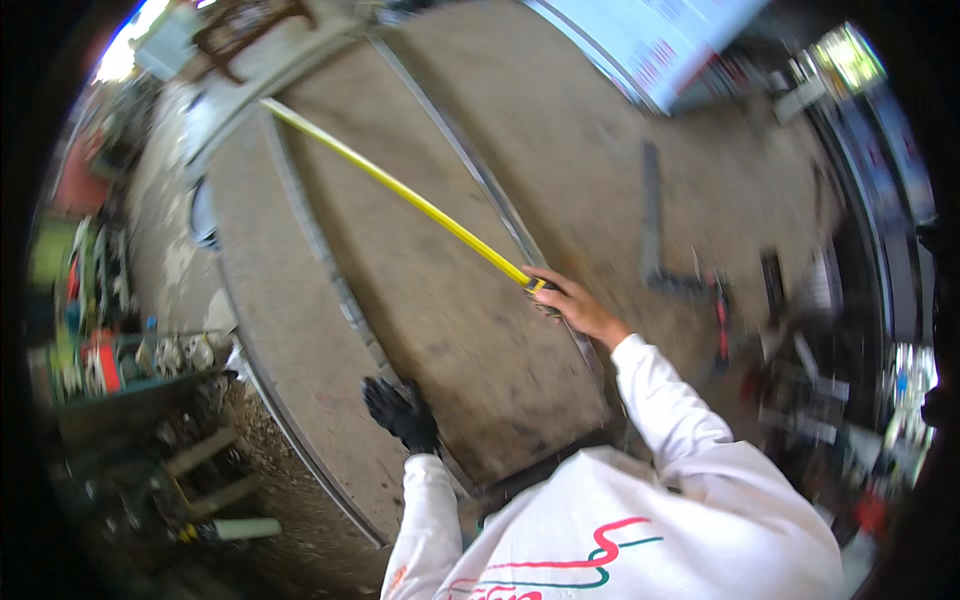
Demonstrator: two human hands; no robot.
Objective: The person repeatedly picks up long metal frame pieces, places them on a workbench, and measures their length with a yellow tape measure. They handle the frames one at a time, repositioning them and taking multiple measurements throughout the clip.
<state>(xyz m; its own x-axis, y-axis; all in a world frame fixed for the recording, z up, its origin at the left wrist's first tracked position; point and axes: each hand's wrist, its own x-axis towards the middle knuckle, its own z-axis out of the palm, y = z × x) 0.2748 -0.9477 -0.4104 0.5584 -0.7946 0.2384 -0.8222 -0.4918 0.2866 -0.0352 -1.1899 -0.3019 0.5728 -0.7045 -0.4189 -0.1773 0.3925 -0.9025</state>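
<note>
In my bare right hand [572, 308] is a tape measure, its case [541, 290] gripped by closed fingers above a long metal bar [480, 175]. The yellow blade [400, 200] runs out straight toward the far left, where its tip meets the far end of a second metal bar [300, 200]. My left hand [400, 412], in a black glove, lies over the near end of that second bar with its fingers stretched out. Both bars lie lengthwise on a brown, dirt-marked work surface [460, 340].
A grey angled metal piece [652, 215] and a red-and-black tool [722, 325] lie to the right. At the far right stands a large white panel [650, 40]. Cluttered shelves with tools [110, 360] line the left, and a carved wooden piece of furniture [250, 25] stands far left.
</note>
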